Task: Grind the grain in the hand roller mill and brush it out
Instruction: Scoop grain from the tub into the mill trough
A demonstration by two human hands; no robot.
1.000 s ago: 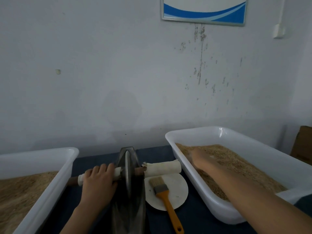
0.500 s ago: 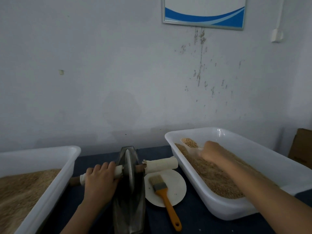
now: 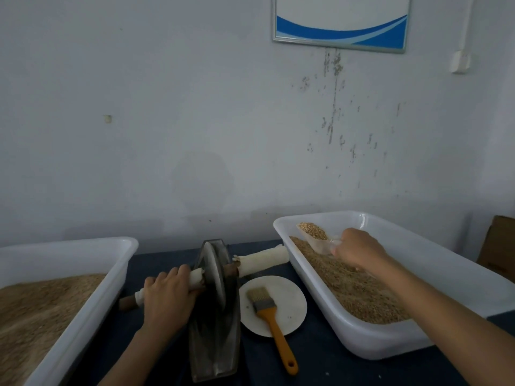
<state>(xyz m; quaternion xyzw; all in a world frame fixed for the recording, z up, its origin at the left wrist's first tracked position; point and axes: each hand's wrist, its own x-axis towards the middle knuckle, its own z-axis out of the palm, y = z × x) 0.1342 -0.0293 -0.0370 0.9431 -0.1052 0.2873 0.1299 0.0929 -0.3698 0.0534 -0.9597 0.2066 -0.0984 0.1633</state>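
The hand roller mill point(image 3: 216, 324) is a dark boat-shaped trough with a metal wheel point(image 3: 213, 271) on an axle wrapped in white cloth. My left hand point(image 3: 167, 295) grips the left axle handle. The right handle point(image 3: 263, 260) is free. My right hand point(image 3: 359, 250) holds a clear plastic scoop point(image 3: 313, 235) full of grain, lifted above the grain point(image 3: 354, 291) in the right white tub point(image 3: 370, 341). An orange-handled brush point(image 3: 269, 313) lies on a white paper plate point(image 3: 289, 298) right of the mill.
A second white tub point(image 3: 92, 291) with finer ground grain stands at the left. The table point(image 3: 315, 369) has a dark blue cover. The wall is close behind. A brown cardboard box point(image 3: 498, 246) sits at the far right.
My right hand dug into the grain in the right tub and has come up holding the scoop full of grain. My left hand has stayed on the left handle.
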